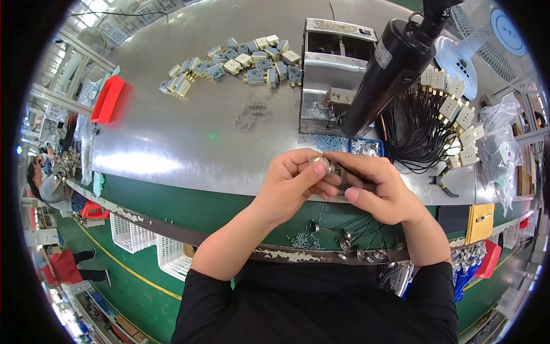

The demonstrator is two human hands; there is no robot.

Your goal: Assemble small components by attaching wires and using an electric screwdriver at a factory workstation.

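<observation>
Between the thumb and fingers of my left hand [283, 186] is a small round metal part [326, 164], silvery and ring-like. My right hand [381, 192] is curled beside it, its fingertips meeting those of the left; what lies inside its fingers is dark and mostly hidden. Both hands are over the front of the steel bench, just before a blue tray [366, 147] of small metal pieces. Below them, several round metal parts on black wires [345, 241] lie along the green front strip, beside a heap of small screws [303, 240].
A black powered screwdriver [384, 69] hangs before a metal machine [321, 63]. Grey and cream plug-like blocks [232, 64] and springs [250, 114] lie behind my hands. At right are black cables [415, 132], pliers [443, 182] and a fan [458, 63]. A red bin [107, 99] stands left.
</observation>
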